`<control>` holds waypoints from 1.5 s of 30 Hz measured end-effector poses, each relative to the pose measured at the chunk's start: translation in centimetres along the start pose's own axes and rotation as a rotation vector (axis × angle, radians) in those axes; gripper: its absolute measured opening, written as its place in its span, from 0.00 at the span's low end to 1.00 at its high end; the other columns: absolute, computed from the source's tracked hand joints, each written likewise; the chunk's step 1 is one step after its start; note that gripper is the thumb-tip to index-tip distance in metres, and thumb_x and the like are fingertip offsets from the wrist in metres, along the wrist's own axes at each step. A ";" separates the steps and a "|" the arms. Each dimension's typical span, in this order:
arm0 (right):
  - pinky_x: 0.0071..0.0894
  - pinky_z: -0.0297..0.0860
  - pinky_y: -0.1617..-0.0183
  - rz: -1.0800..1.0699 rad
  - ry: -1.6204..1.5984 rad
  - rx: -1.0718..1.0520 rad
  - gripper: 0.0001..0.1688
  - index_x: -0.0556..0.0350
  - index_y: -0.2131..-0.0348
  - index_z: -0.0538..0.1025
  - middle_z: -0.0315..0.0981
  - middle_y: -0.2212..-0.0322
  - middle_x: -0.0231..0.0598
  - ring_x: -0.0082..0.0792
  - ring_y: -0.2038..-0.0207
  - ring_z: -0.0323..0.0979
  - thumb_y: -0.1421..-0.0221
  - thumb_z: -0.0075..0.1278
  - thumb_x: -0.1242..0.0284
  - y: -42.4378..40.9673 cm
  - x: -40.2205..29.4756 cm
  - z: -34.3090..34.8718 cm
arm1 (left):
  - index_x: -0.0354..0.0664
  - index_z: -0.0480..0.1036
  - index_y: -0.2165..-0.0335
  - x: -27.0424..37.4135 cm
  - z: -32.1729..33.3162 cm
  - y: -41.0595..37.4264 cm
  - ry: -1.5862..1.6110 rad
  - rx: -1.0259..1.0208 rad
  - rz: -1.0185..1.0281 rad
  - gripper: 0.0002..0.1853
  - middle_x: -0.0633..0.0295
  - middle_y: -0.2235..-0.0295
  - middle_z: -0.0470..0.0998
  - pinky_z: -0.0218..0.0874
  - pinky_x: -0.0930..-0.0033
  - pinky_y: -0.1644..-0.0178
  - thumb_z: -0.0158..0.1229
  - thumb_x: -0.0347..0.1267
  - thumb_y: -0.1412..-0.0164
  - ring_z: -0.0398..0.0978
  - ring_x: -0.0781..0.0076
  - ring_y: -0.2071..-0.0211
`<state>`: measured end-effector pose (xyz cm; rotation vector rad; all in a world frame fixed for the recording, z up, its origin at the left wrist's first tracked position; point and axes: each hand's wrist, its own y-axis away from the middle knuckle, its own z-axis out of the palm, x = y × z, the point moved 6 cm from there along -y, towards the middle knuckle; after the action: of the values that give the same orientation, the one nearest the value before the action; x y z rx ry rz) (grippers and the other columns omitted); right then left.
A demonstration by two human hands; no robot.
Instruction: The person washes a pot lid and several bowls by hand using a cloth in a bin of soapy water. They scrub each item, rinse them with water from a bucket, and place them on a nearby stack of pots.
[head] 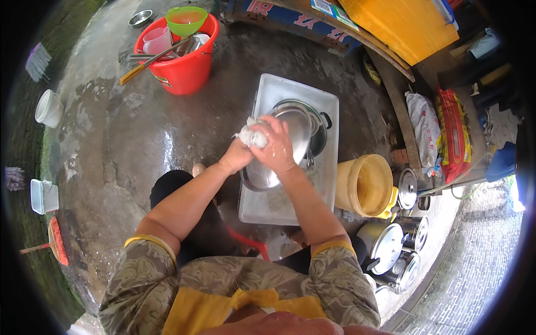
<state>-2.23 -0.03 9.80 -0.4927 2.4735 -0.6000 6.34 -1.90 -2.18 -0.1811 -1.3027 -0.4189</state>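
A shiny metal basin (299, 134) is tilted in front of me, over a white rectangular plastic tub (272, 211). My left hand (237, 155) grips the basin's left rim, its fingers partly hidden behind my right hand. In my right hand (274, 144) is a bunched wet white cloth (252, 135), held against the basin near that same rim. Beneath the basin, a metal pot (321, 136) with dark handles sits in the tub, partly covered. What looks like a spoon (310, 160) shows beside the pot.
At the upper left stands a red bucket (188, 75) full of bowls and utensils, with a small metal bowl (140, 18) behind it. A yellowish bucket (349, 184) is right of the tub. Several lidded pots (387, 247) line the lower right. The concrete floor (121, 138) looks wet.
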 end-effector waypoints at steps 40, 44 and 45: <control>0.32 0.69 0.65 0.844 -0.653 0.043 0.20 0.61 0.64 0.73 0.74 0.72 0.40 0.36 0.69 0.73 0.59 0.52 0.69 2.6 20.2 -4.0 | 0.35 0.70 0.75 4.9 2.0 1.9 -0.563 0.056 0.274 0.03 0.59 0.83 0.68 0.58 0.73 0.75 0.55 0.24 0.54 0.64 0.79 0.81; 0.35 0.69 0.66 1.072 -0.846 0.121 0.17 0.61 0.64 0.73 0.73 0.70 0.39 0.34 0.69 0.72 0.57 0.50 0.72 5.0 21.8 -4.8 | 0.35 0.71 0.75 5.7 1.6 2.3 -0.515 0.072 0.328 0.04 0.56 0.82 0.68 0.60 0.71 0.74 0.56 0.24 0.55 0.66 0.71 0.81; 0.35 0.69 0.66 1.048 -0.855 0.155 0.16 0.61 0.65 0.73 0.73 0.70 0.39 0.34 0.69 0.72 0.56 0.49 0.73 5.0 21.6 -4.8 | 0.34 0.71 0.75 6.0 1.2 2.2 -0.540 0.072 0.357 0.05 0.56 0.82 0.69 0.60 0.71 0.74 0.56 0.24 0.55 0.67 0.71 0.81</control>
<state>-23.07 -4.20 1.90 0.5226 1.5161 -0.0788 7.37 -0.65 4.16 -0.4817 -1.7702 -0.0104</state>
